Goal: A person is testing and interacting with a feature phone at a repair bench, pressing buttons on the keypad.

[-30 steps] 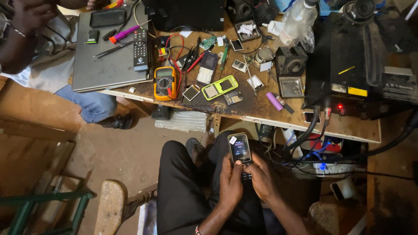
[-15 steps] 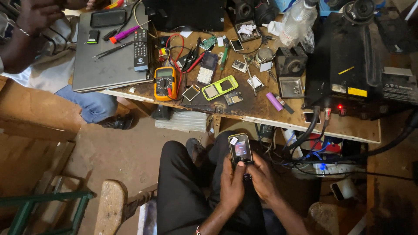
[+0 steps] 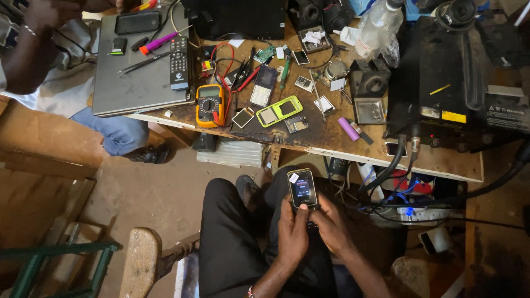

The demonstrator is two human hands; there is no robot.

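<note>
At nine to ten o'clock a second person's bare forearm (image 3: 27, 49) reaches over a closed grey metal laptop (image 3: 138, 66), one of its kind, which carries one black remote control (image 3: 178, 62), one flat black phone (image 3: 136, 22) and one pink-handled screwdriver (image 3: 159, 42). Just beside the laptop's right edge, on the scorched wooden workbench (image 3: 331, 144), lies one yellow-and-grey multimeter (image 3: 210, 105) with red and black leads. At twelve o'clock sit one lime-green phone shell (image 3: 279, 111), a bare keypad phone body (image 3: 263, 85) and several small loose screens, too many and too small to count surely. Below, at six o'clock and over the lap, the left hand (image 3: 291, 232) and the right hand (image 3: 330, 223) together clasp one small black bar phone with a lit screen (image 3: 302, 188); both hands are closed round its lower half, thumbs toward the keypad, which they hide. The phone looks light, stiff and smooth-sided, so likely slippery, with a breakable screen; its long edges, below the screen, seem the safest hold. At one to two o'clock stand one clear plastic bottle (image 3: 376, 25), one short purple cylinder (image 3: 348, 128) and one large black metal box (image 3: 441, 83) with cables hanging from its front.
</note>
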